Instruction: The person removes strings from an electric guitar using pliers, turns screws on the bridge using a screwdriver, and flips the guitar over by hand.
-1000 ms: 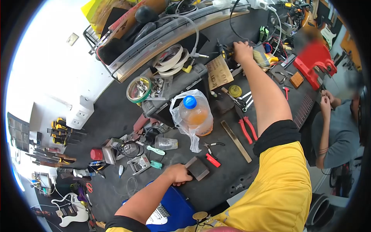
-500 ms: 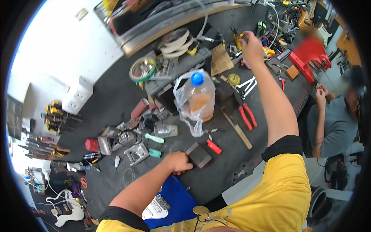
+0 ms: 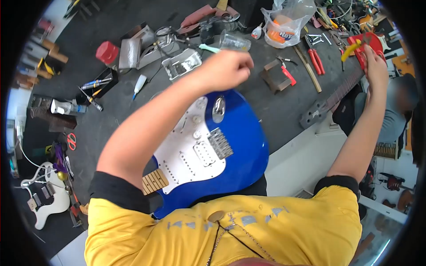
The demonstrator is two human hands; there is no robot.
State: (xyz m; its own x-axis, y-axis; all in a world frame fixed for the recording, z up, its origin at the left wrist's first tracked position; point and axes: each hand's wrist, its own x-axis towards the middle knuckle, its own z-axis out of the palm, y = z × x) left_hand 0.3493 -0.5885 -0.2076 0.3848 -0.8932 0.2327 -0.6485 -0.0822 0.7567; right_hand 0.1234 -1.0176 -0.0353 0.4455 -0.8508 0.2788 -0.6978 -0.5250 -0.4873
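My right hand [image 3: 376, 64], at 2 o'clock, is closed around yellow-handled pliers [image 3: 350, 51]; half a second ago it was reaching among the tools at the far side of the bench [image 3: 284, 119]. My left hand [image 3: 228, 68], at 12 o'clock, has left its place beside the dark block [image 3: 278, 82] and is raised just beyond the guitar, fingers loosely curled; I see nothing in it, but its underside is hidden from me, so I cannot tell whether it grips anything. The view has swung down too, so the blue guitar [image 3: 248, 146] now fills the middle, face up against the torso, its white pickguard [image 3: 186, 162] showing. For the work, I judge this means a tool has been fetched and is away from the guitar, not touching it

The bench is dark and crowded. The dark block sits between 1 and 2 o'clock, red-handled pliers [image 3: 316, 62] at 2, and a bottle [image 3: 282, 35] in a clear plastic bag [image 3: 306, 15] at 1. A red cylinder [image 3: 107, 53] stands at 10, red scissors [image 3: 71, 141] at 9, a white guitar body [image 3: 52, 195] at 8. Beyond the bench, near 3 o'clock, is another person in a grey top [image 3: 394, 111]
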